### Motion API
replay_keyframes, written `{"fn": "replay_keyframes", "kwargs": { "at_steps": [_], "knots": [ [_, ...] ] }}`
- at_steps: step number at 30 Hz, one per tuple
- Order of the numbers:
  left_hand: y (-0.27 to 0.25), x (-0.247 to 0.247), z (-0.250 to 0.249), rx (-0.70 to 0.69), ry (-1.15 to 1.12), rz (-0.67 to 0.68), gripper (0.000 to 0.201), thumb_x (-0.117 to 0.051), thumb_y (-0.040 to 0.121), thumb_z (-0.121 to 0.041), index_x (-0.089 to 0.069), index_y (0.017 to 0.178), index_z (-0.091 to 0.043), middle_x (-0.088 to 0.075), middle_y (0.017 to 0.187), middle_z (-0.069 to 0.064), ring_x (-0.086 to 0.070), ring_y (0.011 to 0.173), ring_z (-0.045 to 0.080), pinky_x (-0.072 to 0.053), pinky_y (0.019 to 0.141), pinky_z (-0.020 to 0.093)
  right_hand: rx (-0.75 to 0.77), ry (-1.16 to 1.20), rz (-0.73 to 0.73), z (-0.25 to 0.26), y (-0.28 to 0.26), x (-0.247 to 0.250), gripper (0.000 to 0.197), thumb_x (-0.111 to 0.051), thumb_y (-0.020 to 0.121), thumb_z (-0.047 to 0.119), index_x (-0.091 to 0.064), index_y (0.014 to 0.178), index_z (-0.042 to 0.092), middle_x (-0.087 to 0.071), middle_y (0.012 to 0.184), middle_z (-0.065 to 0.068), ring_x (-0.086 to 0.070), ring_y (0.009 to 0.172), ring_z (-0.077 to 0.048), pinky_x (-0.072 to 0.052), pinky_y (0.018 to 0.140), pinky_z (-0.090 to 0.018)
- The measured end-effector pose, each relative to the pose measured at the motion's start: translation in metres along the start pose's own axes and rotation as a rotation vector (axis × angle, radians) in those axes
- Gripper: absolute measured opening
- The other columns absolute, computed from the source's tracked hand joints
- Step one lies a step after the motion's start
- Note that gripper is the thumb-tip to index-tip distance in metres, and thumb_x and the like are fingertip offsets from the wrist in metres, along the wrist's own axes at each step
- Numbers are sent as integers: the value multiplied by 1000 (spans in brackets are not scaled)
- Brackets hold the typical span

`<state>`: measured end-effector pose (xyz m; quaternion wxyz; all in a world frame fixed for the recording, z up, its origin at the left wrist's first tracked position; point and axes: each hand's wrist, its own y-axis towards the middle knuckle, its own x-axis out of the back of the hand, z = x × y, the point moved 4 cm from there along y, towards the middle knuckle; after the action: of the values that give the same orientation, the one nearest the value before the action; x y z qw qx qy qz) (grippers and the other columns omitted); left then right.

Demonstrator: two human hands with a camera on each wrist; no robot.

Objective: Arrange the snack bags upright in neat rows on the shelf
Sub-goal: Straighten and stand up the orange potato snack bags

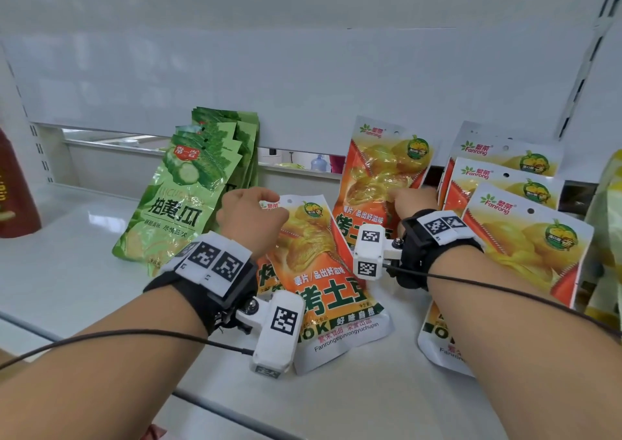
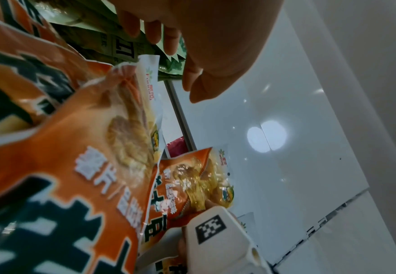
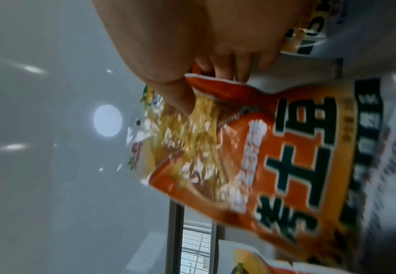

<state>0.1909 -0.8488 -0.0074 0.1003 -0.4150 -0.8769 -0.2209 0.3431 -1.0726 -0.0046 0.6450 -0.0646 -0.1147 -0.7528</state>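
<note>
Five orange bags (image 1: 331, 268) visible; right hand (image 1: 412, 204) pinches one, left hand (image 1: 250, 219) loosely curled, empty.

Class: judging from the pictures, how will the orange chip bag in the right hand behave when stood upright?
The orange chip bag probably flexes: its film creases under the right hand. Likely light. It may tip forward unless leaned back.

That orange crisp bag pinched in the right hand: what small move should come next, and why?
Probably tilt the glossy orange plastic crisp bag up and back against the white back panel, next to the standing row of matching orange bags. The right hand pinches its upper edge, its fingers curled behind, and it leans while another orange bag lies flat by the left hand.
</note>
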Motion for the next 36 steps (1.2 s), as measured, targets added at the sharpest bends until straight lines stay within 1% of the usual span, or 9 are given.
{"fn": "replay_keyframes", "kwargs": {
  "at_steps": [2, 6, 9, 13, 15, 18, 20, 22, 36],
  "knots": [
    [3, -2, -5, -23, -30, 20, 17, -64, 79, -22, -56, 75, -37, -56, 121, 7, -57, 103, 30, -50, 89, 45, 93, -78, -30, 10, -4, 4, 8, -52, 90, 16, -56, 88, 9, -59, 105, -16, -57, 93, -29, -44, 69, -30],
    [6, -12, -16, -92, -128, 166, 15, -63, 86, -17, -60, 78, -30, -62, 85, -6, -56, 76, 12, -44, 59, 24, 250, 2, -84, 30, -22, 13, 15, -52, 92, 21, -58, 92, 7, -66, 103, -14, -59, 84, -29, -47, 75, -32],
    [5, -19, -29, -126, -169, 221, 9, -63, 87, -18, -64, 88, -27, -63, 86, -9, -56, 72, 7, -46, 47, 14, 366, 89, -140, 49, -41, 28, 24, -53, 91, 22, -57, 95, -2, -65, 99, -21, -61, 90, -39, -52, 83, -48],
    [4, -24, -47, -141, -225, 240, 41, -62, 83, -41, -56, 121, -26, -61, 105, -8, -58, 93, 11, -50, 85, 34, 451, 189, -117, 68, -66, 50, 20, -53, 91, 22, -57, 91, 2, -67, 94, -17, -65, 89, -35, -54, 81, -51],
    [0, -24, -60, -128, -310, 242, 62, -58, 71, -56, -52, 126, -26, -60, 110, -6, -59, 99, 14, -50, 89, 39, 443, 252, -68, 69, -75, 56, 18, -54, 91, 21, -57, 91, 3, -68, 91, -15, -68, 82, -31, -58, 72, -46],
    [-4, -28, -75, -88, -472, 308, 45, -55, 70, -58, -60, 104, -29, -65, 105, -4, -63, 99, 19, -51, 81, 36, 386, 351, 56, 64, -87, 57, 12, -56, 91, 15, -61, 82, 12, -68, 76, -5, -67, 66, -20, -59, 58, -36],
    [-7, -31, -81, -90, -561, 319, 22, -54, 87, -45, -63, 83, -25, -70, 86, -4, -67, 83, 19, -52, 72, 33, 364, 385, 131, 59, -93, 55, 15, -56, 91, 13, -63, 78, 15, -69, 72, -1, -67, 62, -16, -57, 55, -31],
    [-10, -31, -81, -80, -627, 296, 24, -52, 96, -26, -62, 75, -20, -67, 64, -5, -62, 63, 16, -50, 64, 30, 363, 432, 165, 57, -98, 56, 15, -58, 90, 15, -65, 77, 16, -71, 74, -1, -68, 64, -15, -54, 53, -27],
    [-21, -21, -76, -102, -748, 347, 25, -51, 97, -22, -61, 75, -16, -64, 61, -3, -59, 50, 10, -50, 51, 22, 341, 442, 269, 33, -106, 46, 7, -64, 86, 13, -62, 80, 16, -71, 67, 1, -70, 64, -18, -56, 62, -33]
  ]
}}
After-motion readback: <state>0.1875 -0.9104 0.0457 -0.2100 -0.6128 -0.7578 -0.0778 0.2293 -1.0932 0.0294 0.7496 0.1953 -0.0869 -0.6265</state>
